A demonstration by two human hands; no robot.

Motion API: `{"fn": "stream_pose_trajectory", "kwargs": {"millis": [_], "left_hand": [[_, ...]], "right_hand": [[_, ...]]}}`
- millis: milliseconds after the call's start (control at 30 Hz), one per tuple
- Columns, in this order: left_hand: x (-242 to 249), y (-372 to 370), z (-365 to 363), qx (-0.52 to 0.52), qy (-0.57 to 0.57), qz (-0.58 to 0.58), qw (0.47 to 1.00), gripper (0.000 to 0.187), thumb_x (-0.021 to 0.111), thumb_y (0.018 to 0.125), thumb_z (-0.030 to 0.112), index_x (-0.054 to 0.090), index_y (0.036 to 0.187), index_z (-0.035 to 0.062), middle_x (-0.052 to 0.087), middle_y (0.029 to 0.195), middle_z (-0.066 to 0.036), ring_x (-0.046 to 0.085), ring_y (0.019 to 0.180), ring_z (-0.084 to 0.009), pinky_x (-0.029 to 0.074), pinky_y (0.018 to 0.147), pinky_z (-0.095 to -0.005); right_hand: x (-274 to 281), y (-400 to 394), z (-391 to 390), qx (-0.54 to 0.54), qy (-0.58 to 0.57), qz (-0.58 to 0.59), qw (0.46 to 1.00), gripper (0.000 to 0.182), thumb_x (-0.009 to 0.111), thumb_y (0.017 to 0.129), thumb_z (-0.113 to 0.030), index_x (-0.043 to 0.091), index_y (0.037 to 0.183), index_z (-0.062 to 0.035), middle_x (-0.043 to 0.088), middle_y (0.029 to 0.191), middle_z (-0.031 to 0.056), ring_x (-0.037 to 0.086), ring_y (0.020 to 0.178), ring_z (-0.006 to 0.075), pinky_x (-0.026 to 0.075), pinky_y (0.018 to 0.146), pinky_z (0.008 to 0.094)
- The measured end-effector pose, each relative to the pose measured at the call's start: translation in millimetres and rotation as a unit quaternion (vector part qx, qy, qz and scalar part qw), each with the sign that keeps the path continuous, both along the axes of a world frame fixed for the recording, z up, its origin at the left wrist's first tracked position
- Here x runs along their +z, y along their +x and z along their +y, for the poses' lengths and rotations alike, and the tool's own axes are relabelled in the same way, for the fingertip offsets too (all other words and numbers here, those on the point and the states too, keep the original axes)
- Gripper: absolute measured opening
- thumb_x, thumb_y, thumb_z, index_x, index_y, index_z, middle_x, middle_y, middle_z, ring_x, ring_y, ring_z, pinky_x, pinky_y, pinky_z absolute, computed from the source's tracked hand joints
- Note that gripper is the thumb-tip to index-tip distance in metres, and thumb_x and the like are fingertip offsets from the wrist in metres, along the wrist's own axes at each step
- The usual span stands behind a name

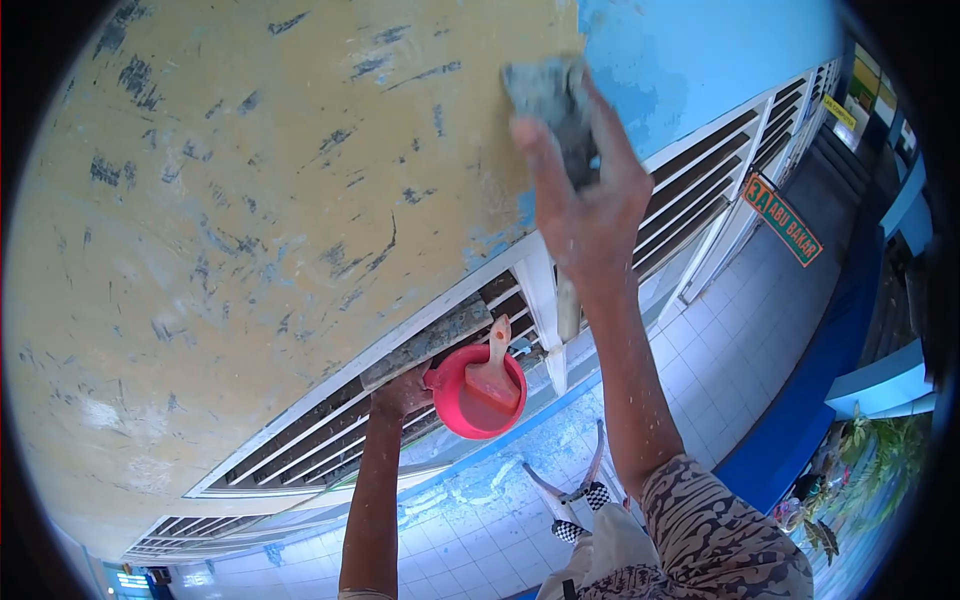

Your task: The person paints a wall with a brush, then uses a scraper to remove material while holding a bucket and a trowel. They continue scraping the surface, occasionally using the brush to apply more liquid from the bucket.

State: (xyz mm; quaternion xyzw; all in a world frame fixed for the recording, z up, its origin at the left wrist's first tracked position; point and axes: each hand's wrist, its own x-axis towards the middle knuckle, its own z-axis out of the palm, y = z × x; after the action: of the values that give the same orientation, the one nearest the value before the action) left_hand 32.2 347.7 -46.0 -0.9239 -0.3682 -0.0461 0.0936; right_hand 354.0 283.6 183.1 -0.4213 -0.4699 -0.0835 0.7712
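My right hand (595, 200) is raised to the wall, its fingers closed around a scraper (550, 95) coated in grey-green paste. The scraper's blade overlaps the line where worn yellow paint meets light blue. Lower down, my left hand (403, 392) is closed at the handle side of a red plastic dipper (455, 425). A wide paintbrush (492, 372) leans inside the dipper, wooden handle up, with its bristle end in pinkish liquid. Just above my left hand lies a paste-stained strip (430, 342), against the window louvres.
The yellow wall (250, 200) has many dark scuffs. Below it run white louvred windows (310, 440). A folding ladder top (570, 490) stands under me. A hanging class sign (783, 220) is at right, above the tiled floor (720, 350); plants (870, 480) grow lower right.
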Motion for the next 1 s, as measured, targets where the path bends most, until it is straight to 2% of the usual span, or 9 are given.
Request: {"fn": "stream_pose_trajectory", "kwargs": {"millis": [133,267,300,433,600,733,800,933,1000], "left_hand": [[7.9,5.7,-0.7,-0.015,0.022,-0.014,1.000,0.089,0.072,0.064,0.068,0.057,0.138,0.0208,0.047,0.148,-0.012,0.039,0.139,-0.0385,0.022,0.118,-0.0579],[5.6,4.0,-3.9,-0.024,0.036,-0.028,0.999,0.089,0.072,0.064,0.068,0.057,0.138,0.0218,0.047,0.148,-0.012,0.038,0.140,-0.0394,0.021,0.118,-0.0589],[5.1,1.7,-5.3,-0.021,0.035,-0.027,0.999,0.089,0.072,0.064,0.068,0.057,0.138,0.0218,0.047,0.148,-0.012,0.038,0.140,-0.0394,0.021,0.118,-0.0589],[12.6,6.9,-4.8,-0.017,0.055,-0.012,0.998,0.091,0.073,0.062,0.068,0.056,0.139,0.0217,0.047,0.148,-0.012,0.038,0.139,-0.0394,0.022,0.118,-0.0588],[-0.4,1.4,-2.3,0.010,-0.016,-0.006,1.000,0.094,0.070,0.064,0.070,0.053,0.141,0.0194,0.046,0.150,-0.012,0.038,0.140,-0.0391,0.022,0.118,-0.0587],[8.6,3.3,-3.6,-0.006,0.019,0.003,1.000,0.095,0.071,0.064,0.071,0.053,0.142,0.0191,0.044,0.151,-0.012,0.036,0.142,-0.0375,0.020,0.118,-0.0586],[4.0,2.8,-0.3,-0.010,0.020,0.003,1.000,0.096,0.072,0.064,0.070,0.052,0.143,0.0202,0.042,0.152,-0.012,0.034,0.143,-0.0368,0.019,0.119,-0.0575],[6.3,1.1,-1.8,0.004,-0.041,-0.020,0.999,0.093,0.073,0.065,0.068,0.053,0.142,0.0192,0.043,0.152,-0.012,0.035,0.142,-0.0379,0.020,0.119,-0.0567],[8.0,0.9,-3.0,-0.003,-0.057,-0.016,0.998,0.092,0.072,0.066,0.068,0.054,0.141,0.0178,0.044,0.151,-0.013,0.036,0.142,-0.0377,0.022,0.118,-0.0558]], "right_hand": [[-40.3,-24.4,-6.8,-0.001,0.022,-0.056,0.998,0.059,0.076,0.088,-0.024,0.054,0.127,0.0139,0.070,0.098,0.0248,0.073,0.083,0.0317,0.057,0.070,0.0365],[32.4,-8.3,2.8,0.028,0.025,-0.018,0.999,0.055,0.073,0.088,-0.019,0.053,0.129,0.0123,0.068,0.094,0.0255,0.071,0.076,0.0360,0.056,0.067,0.0394],[30.7,-12.0,-3.3,-0.027,-0.030,-0.029,0.999,0.060,0.073,0.092,-0.023,0.051,0.133,0.0148,0.071,0.104,0.0194,0.067,0.090,0.0163,0.054,0.084,0.0308],[-24.9,-35.5,-7.0,-0.033,0.024,-0.025,0.999,0.061,0.071,0.094,-0.037,0.056,0.131,0.0090,0.069,0.092,0.0115,0.059,0.078,0.0099,0.051,0.071,0.0261],[28.3,-17.0,-7.8,-0.031,-0.050,-0.006,0.998,0.062,0.071,0.094,-0.037,0.055,0.132,0.0091,0.070,0.092,0.0112,0.060,0.078,0.0099,0.052,0.068,0.0259],[-50.1,-42.1,-5.7,-0.076,-0.005,-0.015,0.997,0.060,0.068,0.096,-0.033,0.052,0.134,0.0109,0.068,0.087,0.0078,0.057,0.073,0.0080,0.050,0.063,0.0247],[-74.7,-48.2,-19.9,-0.033,-0.042,0.009,0.999,0.056,0.069,0.093,-0.017,0.048,0.132,0.0162,0.070,0.091,0.0191,0.070,0.076,0.0235,0.055,0.068,0.0368],[-23.8,-20.6,-21.7,-0.024,-0.073,0.098,0.992,0.058,0.068,0.095,-0.021,0.047,0.134,0.0163,0.071,0.091,0.0167,0.067,0.077,0.0158,0.055,0.068,0.0313],[-0.5,-12.4,-30.5,0.073,-0.155,0.211,0.962,0.060,0.068,0.095,-0.023,0.047,0.135,0.0163,0.072,0.093,0.0175,0.066,0.079,0.0136,0.054,0.070,0.0273]]}}
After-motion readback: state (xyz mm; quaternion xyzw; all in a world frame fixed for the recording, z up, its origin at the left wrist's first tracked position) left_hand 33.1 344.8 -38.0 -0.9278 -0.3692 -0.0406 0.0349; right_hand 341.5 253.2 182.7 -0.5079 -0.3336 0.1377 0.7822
